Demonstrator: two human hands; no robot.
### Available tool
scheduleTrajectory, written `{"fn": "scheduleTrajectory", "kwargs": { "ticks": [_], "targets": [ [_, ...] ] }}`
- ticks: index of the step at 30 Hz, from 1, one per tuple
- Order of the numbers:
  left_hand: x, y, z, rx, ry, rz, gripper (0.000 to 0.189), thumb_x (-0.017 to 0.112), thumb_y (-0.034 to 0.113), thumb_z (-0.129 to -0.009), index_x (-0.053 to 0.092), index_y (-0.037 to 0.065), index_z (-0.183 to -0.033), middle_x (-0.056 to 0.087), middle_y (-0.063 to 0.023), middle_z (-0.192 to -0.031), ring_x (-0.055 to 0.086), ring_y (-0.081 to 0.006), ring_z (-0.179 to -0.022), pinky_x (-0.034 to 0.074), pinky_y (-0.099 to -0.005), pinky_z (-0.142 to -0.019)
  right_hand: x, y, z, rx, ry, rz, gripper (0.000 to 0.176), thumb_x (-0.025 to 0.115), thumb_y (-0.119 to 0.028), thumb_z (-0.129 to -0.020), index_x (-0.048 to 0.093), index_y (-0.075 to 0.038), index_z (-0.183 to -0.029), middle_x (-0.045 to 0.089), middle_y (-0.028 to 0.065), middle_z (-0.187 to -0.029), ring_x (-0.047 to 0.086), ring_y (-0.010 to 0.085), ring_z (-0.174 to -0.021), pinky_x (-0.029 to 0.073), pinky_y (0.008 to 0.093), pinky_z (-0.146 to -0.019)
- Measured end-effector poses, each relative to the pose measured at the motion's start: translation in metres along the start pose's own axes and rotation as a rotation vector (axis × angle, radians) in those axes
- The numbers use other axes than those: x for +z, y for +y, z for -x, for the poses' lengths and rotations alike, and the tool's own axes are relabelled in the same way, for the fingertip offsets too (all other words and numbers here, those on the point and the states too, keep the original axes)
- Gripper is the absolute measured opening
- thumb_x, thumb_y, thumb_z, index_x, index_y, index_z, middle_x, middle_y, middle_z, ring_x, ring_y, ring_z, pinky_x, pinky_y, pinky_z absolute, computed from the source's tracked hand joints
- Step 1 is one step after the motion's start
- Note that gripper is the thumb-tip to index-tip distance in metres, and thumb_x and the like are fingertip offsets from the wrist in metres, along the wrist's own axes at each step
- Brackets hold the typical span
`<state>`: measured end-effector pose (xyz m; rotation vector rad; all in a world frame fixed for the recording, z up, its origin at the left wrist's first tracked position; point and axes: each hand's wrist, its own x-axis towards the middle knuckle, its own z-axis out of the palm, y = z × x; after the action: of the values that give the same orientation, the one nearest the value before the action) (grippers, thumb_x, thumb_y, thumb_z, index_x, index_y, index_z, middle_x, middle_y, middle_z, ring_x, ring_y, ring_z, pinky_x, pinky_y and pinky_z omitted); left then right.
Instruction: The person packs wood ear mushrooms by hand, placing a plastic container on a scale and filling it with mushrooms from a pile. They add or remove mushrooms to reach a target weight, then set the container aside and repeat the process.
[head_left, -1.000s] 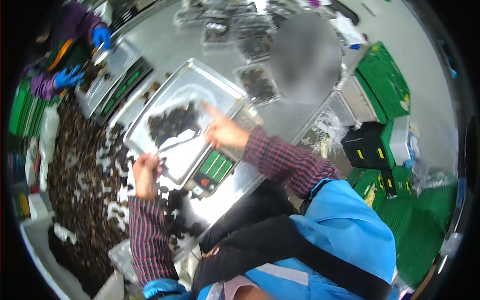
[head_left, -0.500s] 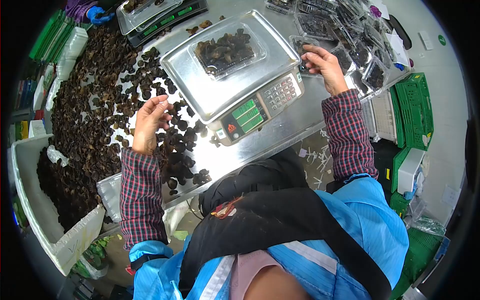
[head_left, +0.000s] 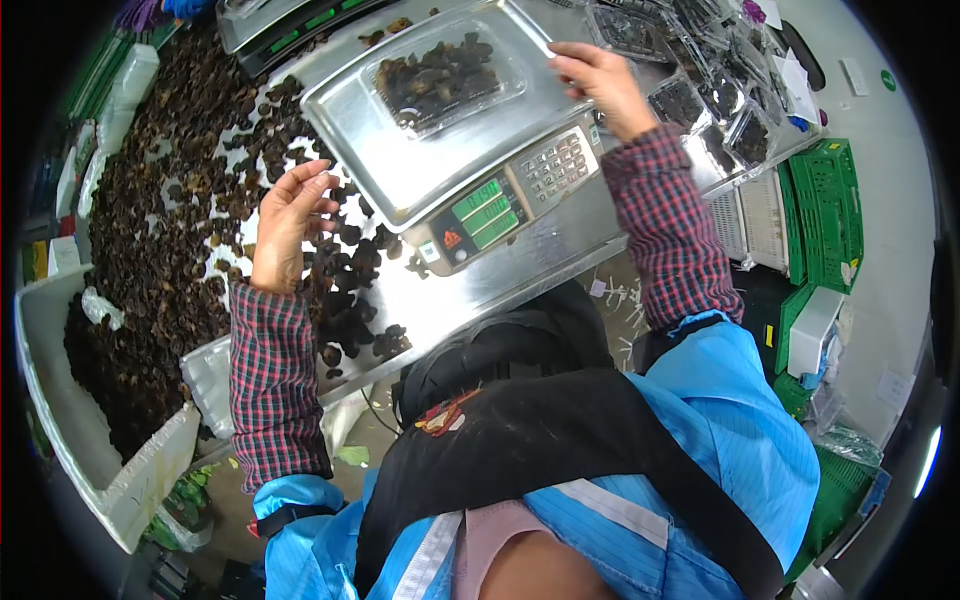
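Observation:
A digital scale [head_left: 505,208] with a metal pan [head_left: 370,165] stands on the steel table. On the pan lies a clear plastic tray [head_left: 440,84] of dark, dried mushroom-like pieces. My left hand [head_left: 291,222] is beside the scale's left edge, over the loose dark pieces [head_left: 190,190]; its thumb and fingertips are pinched together, and whatever is between them is too small to name. My right hand [head_left: 604,86] is at the pan's right rim with thumb and index finger close together; what they hold, if anything, cannot be made out.
Filled clear boxes [head_left: 690,100] are piled at the upper right. A white foam box [head_left: 150,480] stands at the lower left, green crates [head_left: 825,215] at the right. A second scale [head_left: 290,35] is at the top; beside it a co-worker's blue-gloved hand [head_left: 186,8] shows.
My right hand has moved left and up, from the boxes to the pan's right rim. My left hand has shifted slightly up. The view has shifted a little, and the scale's display reads differently.

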<state>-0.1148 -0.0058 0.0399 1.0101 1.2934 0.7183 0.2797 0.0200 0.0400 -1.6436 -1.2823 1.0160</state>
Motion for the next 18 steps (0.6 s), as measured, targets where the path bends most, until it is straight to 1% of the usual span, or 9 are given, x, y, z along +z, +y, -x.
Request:
{"fn": "scheduleTrajectory", "kwargs": {
  "ticks": [2,4,6,7,9,11,13,15,18],
  "targets": [
    [0.019,0.011,-0.008,-0.032,0.000,-0.094,0.054,0.063,0.029,-0.091,0.045,0.003,-0.135,0.058,-0.0090,-0.124,0.060,-0.0145,-0.093,0.048,-0.0294,-0.079,0.023,0.005,-0.011,-0.046,0.049,0.087,0.041,0.066,-0.026,-0.084,0.065,0.002,-0.114,0.070,0.0118,-0.093,0.064,0.0191,-0.075,0.052,0.0325,-0.069],
    [0.043,0.006,-0.026,0.037,0.007,-0.057,0.062,0.063,0.029,-0.091,0.037,0.001,-0.141,0.048,-0.0129,-0.135,0.058,-0.0199,-0.106,0.048,-0.0330,-0.084,0.050,0.025,-0.028,-0.134,-0.103,0.117,0.050,0.071,-0.037,-0.077,0.066,0.006,-0.102,0.068,0.0202,-0.089,0.065,0.0275,-0.078,0.052,0.0394,-0.073],
    [0.070,0.001,-0.049,0.112,0.014,-0.109,0.067,0.063,0.025,-0.091,0.031,0.001,-0.144,0.041,-0.0155,-0.142,0.054,-0.0242,-0.116,0.047,-0.0354,-0.089,0.082,0.046,-0.028,-0.225,0.152,0.104,0.077,0.080,-0.048,-0.066,0.055,0.008,-0.112,0.063,0.0269,-0.096,0.063,0.0342,-0.088,0.050,0.0409,-0.081],
    [0.088,0.005,-0.050,0.170,0.042,-0.152,0.068,0.064,0.022,-0.090,0.030,0.002,-0.145,0.039,-0.0164,-0.143,0.051,-0.0256,-0.119,0.046,-0.0366,-0.091,0.079,0.040,-0.020,-0.125,0.069,-0.084,0.077,0.082,-0.043,-0.068,0.046,0.004,-0.116,0.061,0.0257,-0.101,0.061,0.0298,-0.092,0.048,0.0378,-0.084],
    [0.123,0.021,-0.045,0.287,0.045,-0.205,0.070,0.065,0.013,-0.089,0.027,0.001,-0.147,0.035,-0.0176,-0.146,0.048,-0.0273,-0.124,0.046,-0.0378,-0.095,0.060,0.036,-0.004,-0.006,0.029,-0.701,0.065,0.081,-0.025,-0.075,0.039,-0.001,-0.119,0.057,0.0139,-0.105,0.057,0.0191,-0.092,0.048,0.0315,-0.079],
    [0.158,0.033,-0.041,0.374,-0.056,-0.194,0.074,0.067,0.007,-0.086,0.027,0.003,-0.147,0.034,-0.0170,-0.147,0.047,-0.0273,-0.124,0.047,-0.0374,-0.096,0.002,0.025,0.022,0.109,0.015,-0.994,0.053,0.074,-0.019,-0.082,0.038,-0.006,-0.118,0.055,0.0085,-0.104,0.057,0.0141,-0.090,0.049,0.0298,-0.071],
    [0.199,0.052,-0.034,0.382,-0.264,-0.217,0.069,0.068,0.008,-0.086,0.033,0.007,-0.146,0.038,-0.0139,-0.145,0.048,-0.0263,-0.123,0.048,-0.0363,-0.094,-0.050,0.081,0.022,0.117,0.129,-1.166,0.045,0.068,-0.015,-0.086,0.041,-0.007,-0.121,0.060,0.0054,-0.101,0.060,0.0142,-0.090,0.052,0.0327,-0.077],
    [0.220,0.055,-0.043,0.403,-0.462,-0.240,0.061,0.067,0.008,-0.086,0.042,0.007,-0.141,0.043,-0.0124,-0.141,0.050,-0.0250,-0.121,0.049,-0.0346,-0.091,-0.112,0.094,0.037,0.163,0.291,-1.323,0.018,0.063,-0.017,-0.089,0.060,-0.008,-0.105,0.064,0.0031,-0.103,0.062,0.0170,-0.093,0.053,0.0355,-0.081],
    [0.232,0.047,-0.054,0.430,-0.543,-0.279,0.046,0.067,0.007,-0.086,0.054,0.004,-0.130,0.051,-0.0103,-0.133,0.056,-0.0203,-0.110,0.050,-0.0308,-0.088,-0.199,0.103,0.036,0.093,0.590,-1.319,0.023,0.059,-0.023,-0.092,0.059,-0.009,-0.110,0.064,0.0061,-0.110,0.061,0.0240,-0.104,0.050,0.0459,-0.089]
  ]
}}
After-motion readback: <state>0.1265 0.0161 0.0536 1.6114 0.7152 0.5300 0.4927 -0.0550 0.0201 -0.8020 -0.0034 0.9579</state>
